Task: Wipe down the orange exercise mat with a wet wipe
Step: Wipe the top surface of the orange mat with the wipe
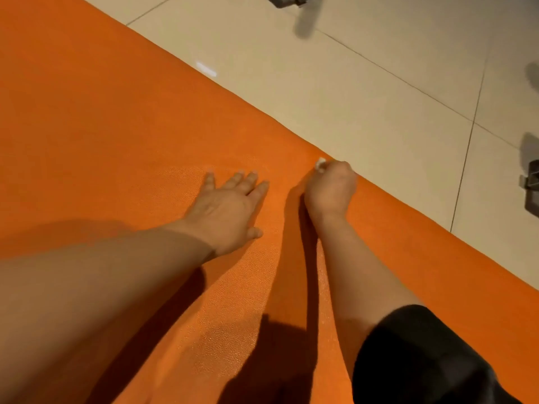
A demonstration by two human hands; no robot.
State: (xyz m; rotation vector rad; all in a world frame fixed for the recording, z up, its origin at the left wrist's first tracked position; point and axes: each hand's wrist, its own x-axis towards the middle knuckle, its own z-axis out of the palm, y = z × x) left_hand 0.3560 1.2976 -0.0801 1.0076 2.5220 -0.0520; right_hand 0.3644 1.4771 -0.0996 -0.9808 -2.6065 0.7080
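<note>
The orange exercise mat (pixel 116 126) lies flat on the floor and fills most of the view. My left hand (pixel 230 205) rests palm down on it with fingers straight and spread. My right hand (pixel 331 188) is curled round a small white wet wipe (pixel 320 165) and presses it onto the mat right at the mat's far edge. Only a small bit of the wipe shows past the fingers. A black sleeve (pixel 423 360) covers my right upper arm.
Beige floor tiles (pixel 350 91) run beyond the mat's far edge. Dark metal feet of some furniture or equipment stand at the top (pixel 287 0) and at the right edge (pixel 531 185).
</note>
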